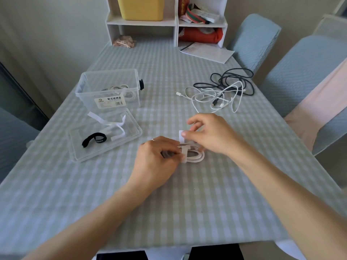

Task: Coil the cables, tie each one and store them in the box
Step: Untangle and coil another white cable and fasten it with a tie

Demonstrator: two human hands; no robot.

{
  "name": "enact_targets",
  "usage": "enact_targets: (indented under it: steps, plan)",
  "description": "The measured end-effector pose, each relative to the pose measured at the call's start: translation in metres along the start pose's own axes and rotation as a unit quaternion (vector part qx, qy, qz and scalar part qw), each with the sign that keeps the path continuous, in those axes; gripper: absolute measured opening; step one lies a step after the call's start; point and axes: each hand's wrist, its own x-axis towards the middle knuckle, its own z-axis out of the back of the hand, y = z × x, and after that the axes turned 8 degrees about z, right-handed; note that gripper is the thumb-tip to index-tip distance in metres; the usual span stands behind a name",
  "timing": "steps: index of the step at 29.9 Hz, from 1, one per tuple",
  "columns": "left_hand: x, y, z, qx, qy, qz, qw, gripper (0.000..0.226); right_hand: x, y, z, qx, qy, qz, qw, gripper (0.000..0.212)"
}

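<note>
A coiled white cable (195, 155) lies on the checked tablecloth at the table's middle. My left hand (155, 158) grips the coil's left side and holds the lower end of a white strap (182, 137) against it. My right hand (210, 134) pinches the strap's upper end, which stands up above the coil. The clear box (82, 91) stands at the left with a tied white cable (122, 91) inside. Its lid (135, 132) lies in front of it, carrying white straps (112, 124) and a black strap (94, 139).
A tangle of loose black and white cables (223, 89) lies at the right. A white shelf unit (169, 21) and papers (206, 52) stand at the far edge. Two blue covered chairs (293, 76) flank the right side. A black item (141, 84) sits behind the box.
</note>
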Motion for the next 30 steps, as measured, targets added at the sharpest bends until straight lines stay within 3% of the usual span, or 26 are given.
enact_targets:
  steps: [3,8,13,17,22,30]
  plan:
    - [-0.003,0.0,-0.003,0.014,-0.021,-0.021,0.999,0.012,0.018,0.008,-0.005,-0.066,0.078,-0.016,0.995,0.018]
    - [-0.005,-0.001,-0.005,0.062,-0.047,-0.074,0.994,0.006,0.007,0.015,-0.008,-0.103,0.028,0.046,0.993,0.022]
    - [0.001,-0.014,-0.003,0.01,-0.018,0.062,0.998,0.012,-0.015,0.002,-0.017,-0.031,-0.042,0.103,0.993,0.014]
    - [0.01,-0.023,-0.004,-0.004,0.012,0.127,0.992,0.008,-0.023,-0.005,-0.023,0.015,-0.08,0.129,0.988,0.013]
    - [0.009,-0.023,-0.009,0.012,-0.009,0.134,0.991,0.02,-0.027,-0.01,-0.026,0.07,-0.115,0.134,0.982,0.01]
    - [0.004,-0.028,-0.014,0.067,-0.052,0.166,0.983,0.033,-0.04,-0.02,-0.032,-0.033,-0.123,0.268,0.955,0.009]
